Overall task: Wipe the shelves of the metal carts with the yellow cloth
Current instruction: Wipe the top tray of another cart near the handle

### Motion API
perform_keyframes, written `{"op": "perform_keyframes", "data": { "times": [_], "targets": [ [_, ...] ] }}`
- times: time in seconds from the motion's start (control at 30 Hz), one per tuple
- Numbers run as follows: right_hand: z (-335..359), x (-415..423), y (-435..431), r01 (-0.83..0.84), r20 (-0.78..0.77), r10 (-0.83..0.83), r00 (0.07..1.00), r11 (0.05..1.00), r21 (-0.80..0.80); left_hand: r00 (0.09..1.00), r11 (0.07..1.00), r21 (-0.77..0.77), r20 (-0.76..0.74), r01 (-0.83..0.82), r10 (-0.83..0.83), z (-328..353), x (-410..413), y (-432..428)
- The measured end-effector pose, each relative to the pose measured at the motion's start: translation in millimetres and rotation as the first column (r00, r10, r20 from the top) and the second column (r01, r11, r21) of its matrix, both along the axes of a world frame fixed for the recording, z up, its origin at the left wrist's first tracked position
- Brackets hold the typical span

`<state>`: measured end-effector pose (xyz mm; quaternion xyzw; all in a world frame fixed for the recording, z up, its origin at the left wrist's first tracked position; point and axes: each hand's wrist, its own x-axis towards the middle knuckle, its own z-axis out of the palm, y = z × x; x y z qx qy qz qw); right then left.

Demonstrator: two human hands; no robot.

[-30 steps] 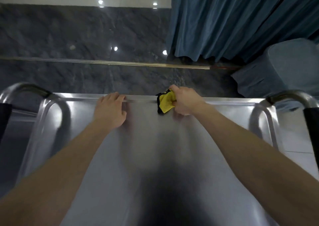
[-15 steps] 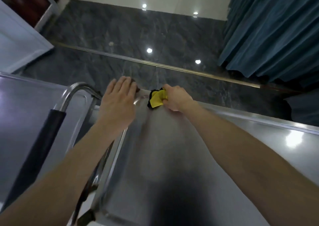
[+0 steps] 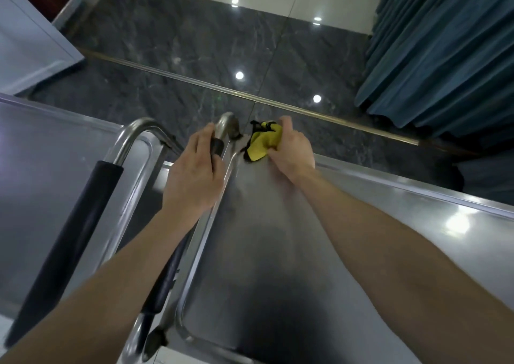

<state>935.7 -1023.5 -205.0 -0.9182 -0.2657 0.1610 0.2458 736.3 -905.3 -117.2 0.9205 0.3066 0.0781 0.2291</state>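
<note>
The top shelf of a metal cart [image 3: 278, 252] fills the lower middle of the head view. My right hand [image 3: 289, 149] grips a bunched yellow cloth [image 3: 261, 142] with a black edge at the shelf's far left corner. My left hand [image 3: 194, 174] is wrapped round this cart's handle [image 3: 222, 130], where the bare metal bend meets its black grip. A second metal cart [image 3: 41, 174] stands close on the left, its handle [image 3: 89, 196] with a black grip running beside mine.
Dark marble floor [image 3: 180, 43] with a brass strip lies beyond the carts. Blue curtains [image 3: 445, 43] hang at the right, and a blue-covered piece of furniture sits at the right edge. A white panel [image 3: 27, 43] stands at the far left.
The view has swung left. My right hand carried the cloth along the far edge to the left corner. My left hand left the shelf rim and took hold of the cart's handle.
</note>
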Motion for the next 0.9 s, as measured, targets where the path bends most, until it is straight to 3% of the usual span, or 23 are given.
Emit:
{"op": "perform_keyframes", "data": {
  "times": [0.1, 0.17, 0.33, 0.47, 0.57, 0.63, 0.73, 0.83, 0.9],
  "targets": [
    [2.5, -17.4, -26.5, 0.113, 0.177, -0.126, 0.976, 0.990, 0.082, 0.992, 0.995, -0.072, 0.099, -0.075, 0.082, 0.6, -8.1, 1.3],
    [-1.6, -39.8, -21.1, 0.058, 0.224, -0.073, 0.972, 0.996, 0.072, 0.989, 0.993, -0.077, 0.119, -0.084, 0.093, -4.2, -18.8, 1.1],
    [-2.3, -113.7, 27.4, -0.321, 0.105, 0.326, 0.940, 0.945, -0.064, 0.994, 0.995, -0.079, 0.086, -0.056, 0.063, -9.8, -63.9, -8.1],
    [16.9, -150.0, 17.8, -0.471, 0.075, 0.500, 0.863, 0.848, -0.243, 0.995, 0.996, -0.068, 0.081, -0.056, 0.061, -8.0, -76.7, -12.7],
    [31.8, -167.0, -11.5, -0.566, -0.100, 0.559, 0.823, 0.794, -0.223, 0.996, 0.993, -0.101, 0.056, -0.063, 0.069, -5.5, -78.2, -15.1],
    [39.3, -175.4, -37.3, -0.513, -0.220, 0.477, 0.851, 0.844, -0.156, 0.995, 0.992, -0.113, 0.065, -0.065, 0.073, -4.2, -87.9, -22.2],
    [49.9, -182.9, -87.8, -0.220, -0.300, 0.188, 0.935, 0.972, -0.077, 0.993, 0.997, 0.077, 0.118, -0.021, 0.012, -1.7, -117.2, -45.3],
    [59.9, -186.9, -140.8, 0.086, -0.452, -0.083, 0.888, 0.996, -0.013, 0.987, 0.965, 0.259, 0.159, -0.038, -0.004, 0.3, -151.5, -78.0],
    [65.1, -190.6, -172.7, 0.234, -0.531, -0.175, 0.829, 0.971, 0.044, 0.982, 0.967, 0.255, 0.183, 0.000, -0.048, -2.6, -170.4, -100.2]
  ]
}}
